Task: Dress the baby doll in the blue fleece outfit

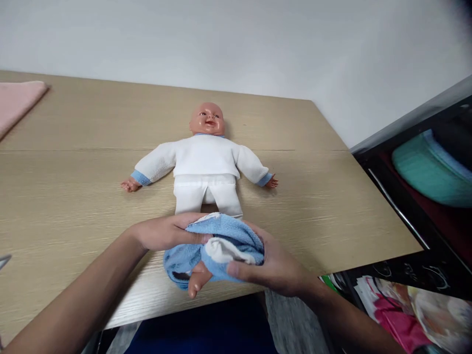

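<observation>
A baby doll (205,162) in a white top and white trousers lies on its back on the wooden table (73,196), head toward the wall, arms spread. Over its lower legs sits a bunched blue garment (224,243) with a white lining. My left hand (165,232) grips the garment's left upper edge. My right hand (271,265) holds its right side, thumb pressed on the fabric. One bare doll foot (197,281) pokes out below the garment, near the table's front edge.
A pink cloth (16,101) lies at the far left of the table. To the right stands a dark shelf unit (413,196) with a teal bundle (427,169). Colourful items (398,305) lie low at the right. A white wall rises behind the table.
</observation>
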A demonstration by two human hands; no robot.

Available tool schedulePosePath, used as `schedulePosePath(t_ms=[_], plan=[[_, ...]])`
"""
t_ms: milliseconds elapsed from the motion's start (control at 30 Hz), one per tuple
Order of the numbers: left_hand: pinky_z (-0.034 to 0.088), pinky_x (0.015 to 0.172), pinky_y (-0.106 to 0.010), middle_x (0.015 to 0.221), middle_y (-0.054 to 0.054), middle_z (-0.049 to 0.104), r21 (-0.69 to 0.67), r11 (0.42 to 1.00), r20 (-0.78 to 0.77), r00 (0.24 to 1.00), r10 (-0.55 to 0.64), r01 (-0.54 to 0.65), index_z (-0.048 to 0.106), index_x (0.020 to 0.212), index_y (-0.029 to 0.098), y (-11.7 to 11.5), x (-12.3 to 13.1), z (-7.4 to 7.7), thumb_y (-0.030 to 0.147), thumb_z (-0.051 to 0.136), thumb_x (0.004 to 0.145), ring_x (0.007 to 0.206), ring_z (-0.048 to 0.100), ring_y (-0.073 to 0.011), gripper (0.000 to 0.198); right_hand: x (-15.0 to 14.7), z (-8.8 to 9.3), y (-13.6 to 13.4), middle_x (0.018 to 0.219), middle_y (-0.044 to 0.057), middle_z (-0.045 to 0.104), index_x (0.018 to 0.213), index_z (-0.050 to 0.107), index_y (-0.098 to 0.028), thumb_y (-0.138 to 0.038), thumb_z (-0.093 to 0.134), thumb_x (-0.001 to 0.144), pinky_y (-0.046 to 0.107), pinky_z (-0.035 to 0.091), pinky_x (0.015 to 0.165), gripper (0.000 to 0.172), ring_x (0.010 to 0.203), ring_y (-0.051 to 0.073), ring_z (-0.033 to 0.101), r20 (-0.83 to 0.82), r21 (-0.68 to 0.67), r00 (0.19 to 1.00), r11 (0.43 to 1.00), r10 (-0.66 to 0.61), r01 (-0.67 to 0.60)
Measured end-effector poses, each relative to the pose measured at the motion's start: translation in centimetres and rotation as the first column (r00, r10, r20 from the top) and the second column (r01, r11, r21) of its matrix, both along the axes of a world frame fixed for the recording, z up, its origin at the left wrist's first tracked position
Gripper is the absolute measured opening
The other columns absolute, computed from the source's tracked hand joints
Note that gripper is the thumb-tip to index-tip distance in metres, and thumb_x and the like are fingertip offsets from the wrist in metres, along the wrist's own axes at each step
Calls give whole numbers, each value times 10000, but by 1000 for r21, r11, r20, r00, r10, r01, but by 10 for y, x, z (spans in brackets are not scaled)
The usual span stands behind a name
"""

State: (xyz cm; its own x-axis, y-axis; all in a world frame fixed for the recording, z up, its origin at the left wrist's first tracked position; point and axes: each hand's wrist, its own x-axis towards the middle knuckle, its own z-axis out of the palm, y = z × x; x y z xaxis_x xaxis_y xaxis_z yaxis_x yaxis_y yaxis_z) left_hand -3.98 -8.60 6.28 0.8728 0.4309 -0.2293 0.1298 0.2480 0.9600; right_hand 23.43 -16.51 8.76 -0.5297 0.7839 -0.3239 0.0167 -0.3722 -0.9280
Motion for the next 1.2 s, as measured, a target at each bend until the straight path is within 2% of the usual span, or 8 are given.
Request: schedulePosePath(t_ms=[167,300,400,600,800,967,1067,1200], plan=[[604,810,-275,1087,-50,795,-82,997,-41,999,3,-6,748,1212,207,-3,8,6,708,745,1011,948,737,-212,540,-4,-10,1,890,-18,639,1101,698,-248,-419,795,914,265,534,656,271,737,155,581,106,43,977,983,-185,181],[567,614,-265,781,-23,752,-154,985,-59,994,-90,80,734,1050,187,-14,20,23,690,779,982,642,706,-177,509,-5,-8,2,915,-16,638,1111,666,-254,-343,706,931,287,527,690,205,766,167,588,125,125,971,975,-201,186],[542,523,-256,825,-42,798,-188,982,-237,968,-79,34,736,1096,198,-25,27,32,639,852,924,557,729,-184,488,-2,3,-1,906,-26,623,1050,646,-249,-237,665,910,307,506,749,142,817,176,595,250,226,958,971,-137,80],[475,461,-228,606,27,726,2,1000,-401,916,-26,30,632,848,232,-38,39,32,376,724,922,507,759,-219,186,6,21,-17,916,-16,660,927,566,-245,-267,696,943,354,418,755,133,840,204,605,639,274,769,939,-15,-210],[483,567,-293,660,80,728,435,899,-507,840,192,57,628,1012,275,-42,47,24,345,730,838,562,747,-222,214,5,18,-35,952,43,621,915,525,-235,-252,654,910,398,369,813,130,911,258,576,793,470,563,822,-234,-321],[506,735,-356,1073,-38,788,676,734,-441,833,334,64,633,1168,243,-51,48,15,248,717,834,909,785,-284,345,8,15,-42,805,-32,616,905,530,-248,-273,640,928,344,342,683,115,714,181,531,751,302,653,930,-97,-209],[524,804,-383,1111,-64,775,732,679,-406,836,369,56,638,1177,228,-55,48,13,186,687,876,995,774,-308,308,9,9,-45,768,-64,615,929,578,-252,-258,647,917,317,383,655,70,687,160,540,652,187,758,975,-32,-120],[545,820,-399,1107,-81,778,764,642,-399,825,399,59,637,1179,202,-59,48,10,143,690,896,977,773,-309,294,4,-2,-56,823,-61,642,973,626,-244,-238,701,862,311,428,697,133,740,157,554,597,211,793,977,-122,-9]])
